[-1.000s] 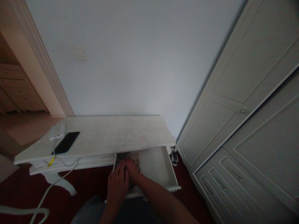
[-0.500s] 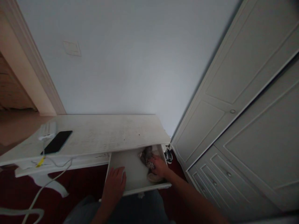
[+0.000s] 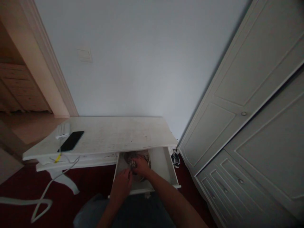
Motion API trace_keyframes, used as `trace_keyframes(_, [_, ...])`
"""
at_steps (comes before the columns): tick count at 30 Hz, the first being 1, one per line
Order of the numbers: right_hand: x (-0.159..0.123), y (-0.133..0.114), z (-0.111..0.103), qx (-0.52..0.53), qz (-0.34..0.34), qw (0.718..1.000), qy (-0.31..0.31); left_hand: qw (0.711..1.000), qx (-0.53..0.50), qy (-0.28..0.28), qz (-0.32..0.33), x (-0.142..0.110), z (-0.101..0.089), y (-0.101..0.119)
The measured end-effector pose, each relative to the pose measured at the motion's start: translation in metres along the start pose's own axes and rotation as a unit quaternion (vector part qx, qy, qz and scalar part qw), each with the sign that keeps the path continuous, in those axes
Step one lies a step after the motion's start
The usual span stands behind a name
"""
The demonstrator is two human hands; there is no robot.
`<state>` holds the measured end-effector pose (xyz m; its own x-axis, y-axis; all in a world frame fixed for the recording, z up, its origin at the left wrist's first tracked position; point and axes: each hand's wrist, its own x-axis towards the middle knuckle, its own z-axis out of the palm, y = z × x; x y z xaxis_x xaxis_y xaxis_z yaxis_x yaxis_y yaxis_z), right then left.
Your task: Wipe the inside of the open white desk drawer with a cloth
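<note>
A white drawer (image 3: 163,163) stands pulled out of the white table. In its left part lies a bunched brown, patterned soft bundle (image 3: 146,156), probably cloth; dim light hides its exact kind. My right hand (image 3: 140,167) is closed over the bundle, fingers gripping its near left side. My left hand (image 3: 123,180) comes over the drawer's left front, its bent fingertips pressed on the bundle's edge beside my right fingers. Both hands cover much of the bundle.
On the white tabletop (image 3: 114,133) lie a black phone (image 3: 71,141) and a white power strip (image 3: 63,129) with a cable. Black-and-white shoes (image 3: 175,159) stand on the red floor by the white wardrobe (image 3: 209,126). A doorway opens at the left.
The bundle has moved from the drawer's right side to its left, with my right hand on it. My left hand has shifted from lying flat in the drawer to the bundle's edge.
</note>
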<state>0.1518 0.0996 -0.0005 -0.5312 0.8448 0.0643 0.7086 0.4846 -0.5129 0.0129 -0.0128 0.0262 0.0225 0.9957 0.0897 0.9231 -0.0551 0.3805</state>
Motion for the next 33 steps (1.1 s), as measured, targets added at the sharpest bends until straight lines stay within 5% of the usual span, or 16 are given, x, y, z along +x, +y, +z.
trace_keyframes(4, [-0.035,0.002,-0.001,0.028,-0.086,0.992,-0.083,1.000,0.004,-0.007,0.005,-0.001,-0.001,0.000])
trace_keyframes(7, [-0.068,0.020,-0.022,0.058,-0.113,0.983,-0.133,0.999,0.003,-0.039,-0.003,-0.001,-0.004,0.003])
trace_keyframes(12, [-0.098,0.056,-0.067,-0.009,0.029,0.996,-0.086,0.996,-0.011,-0.084,0.000,0.001,-0.006,0.004])
trace_keyframes(17, [-0.071,0.064,-0.071,-0.067,0.157,0.985,0.021,0.995,-0.007,-0.095,0.001,0.003,-0.005,0.003])
trace_keyframes(22, [-0.022,0.030,-0.045,-0.087,0.211,0.971,0.075,0.995,-0.017,-0.097,-0.009,0.004,-0.003,0.001])
trace_keyframes(28, [-0.011,-0.013,-0.008,-0.050,0.067,0.997,0.004,0.995,-0.026,-0.096,-0.016,0.005,-0.001,-0.001])
trace_keyframes(33, [-0.047,-0.007,-0.002,-0.009,-0.050,0.995,-0.090,0.994,-0.020,-0.106,0.001,0.002,-0.001,-0.001])
